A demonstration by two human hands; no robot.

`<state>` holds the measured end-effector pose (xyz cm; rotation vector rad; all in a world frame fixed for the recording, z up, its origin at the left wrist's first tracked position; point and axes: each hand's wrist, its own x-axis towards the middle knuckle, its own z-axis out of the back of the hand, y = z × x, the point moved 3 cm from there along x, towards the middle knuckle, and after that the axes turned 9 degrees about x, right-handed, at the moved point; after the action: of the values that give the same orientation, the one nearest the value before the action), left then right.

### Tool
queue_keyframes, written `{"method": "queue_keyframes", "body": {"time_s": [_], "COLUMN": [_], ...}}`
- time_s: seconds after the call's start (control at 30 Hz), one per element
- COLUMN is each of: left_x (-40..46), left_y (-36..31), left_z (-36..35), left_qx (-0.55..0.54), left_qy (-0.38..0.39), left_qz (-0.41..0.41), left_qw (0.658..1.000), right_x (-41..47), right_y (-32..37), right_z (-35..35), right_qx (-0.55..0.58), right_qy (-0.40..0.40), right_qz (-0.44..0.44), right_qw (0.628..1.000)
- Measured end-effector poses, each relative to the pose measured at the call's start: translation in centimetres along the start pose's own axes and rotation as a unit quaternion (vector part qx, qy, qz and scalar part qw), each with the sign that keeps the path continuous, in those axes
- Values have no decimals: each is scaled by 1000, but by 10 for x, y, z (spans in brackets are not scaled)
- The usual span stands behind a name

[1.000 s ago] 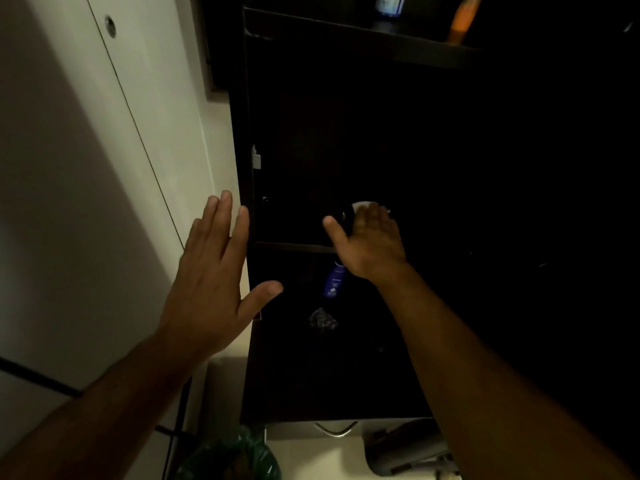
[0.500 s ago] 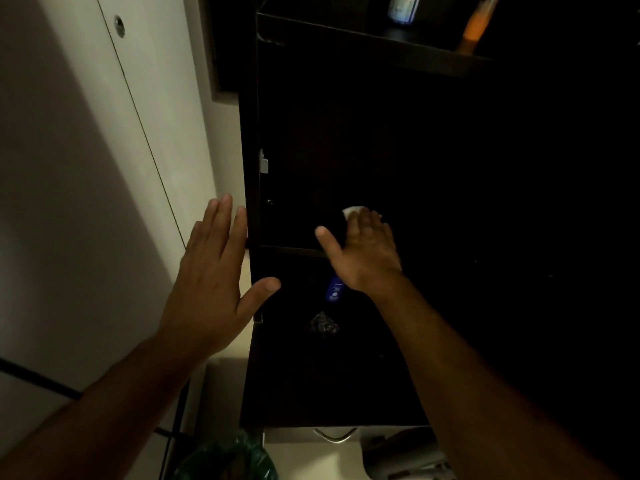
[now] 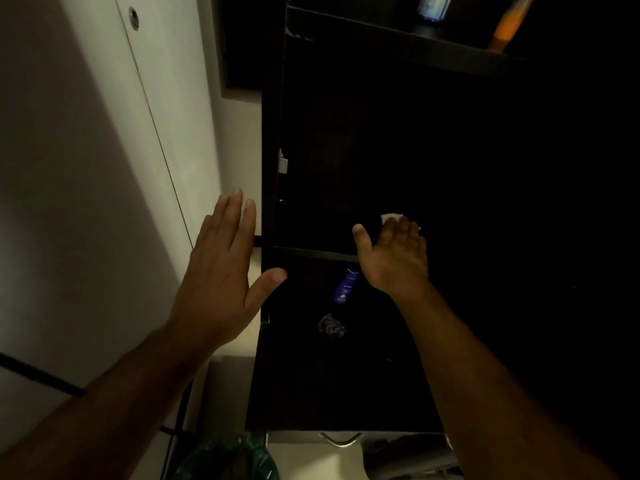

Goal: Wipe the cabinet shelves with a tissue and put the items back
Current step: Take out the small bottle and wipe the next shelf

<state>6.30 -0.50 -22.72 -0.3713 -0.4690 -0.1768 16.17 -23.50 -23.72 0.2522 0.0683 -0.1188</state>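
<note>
Inside the dark cabinet, my right hand [image 3: 394, 258] lies flat on the middle shelf [image 3: 311, 252] and presses a white tissue [image 3: 390, 217]; a bit of the tissue peeks out beyond the fingertips. My left hand [image 3: 218, 289] is open with fingers spread and holds nothing, just left of the cabinet's side panel, its thumb at the panel's edge. On the level below stand a blue lotion bottle [image 3: 346, 285] and a dark crumpled thing [image 3: 330, 325]. The upper shelf [image 3: 398, 46] carries a white-and-blue bottle [image 3: 431, 6] and an orange bottle [image 3: 507, 29].
A white door [image 3: 104, 168] fills the left side. A metal hinge [image 3: 283, 162] sits on the cabinet's left panel. Below the cabinet are a green-lined bin [image 3: 228, 459] and a metal handle [image 3: 339, 439]. The cabinet's right part is too dark to read.
My right hand slid the tissue a little left along the shelf, then back to the right. My left hand stayed open beside the cabinet's edge.
</note>
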Motion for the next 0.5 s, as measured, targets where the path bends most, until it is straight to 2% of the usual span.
{"method": "queue_keyframes", "body": {"time_s": [0.37,0.5], "left_x": [3,3], "left_y": [26,35], "left_z": [-1,-3], "left_qx": [-26,-33], "left_qy": [-19,-22], "left_qz": [26,41], "left_qw": [999,998], "right_x": [-2,-13], "right_y": [105,123], "right_z": [-6,-13], "right_qx": [21,16], "right_qy": [51,25], "right_qz": [-73,-7], "right_qw": [996,1000]}}
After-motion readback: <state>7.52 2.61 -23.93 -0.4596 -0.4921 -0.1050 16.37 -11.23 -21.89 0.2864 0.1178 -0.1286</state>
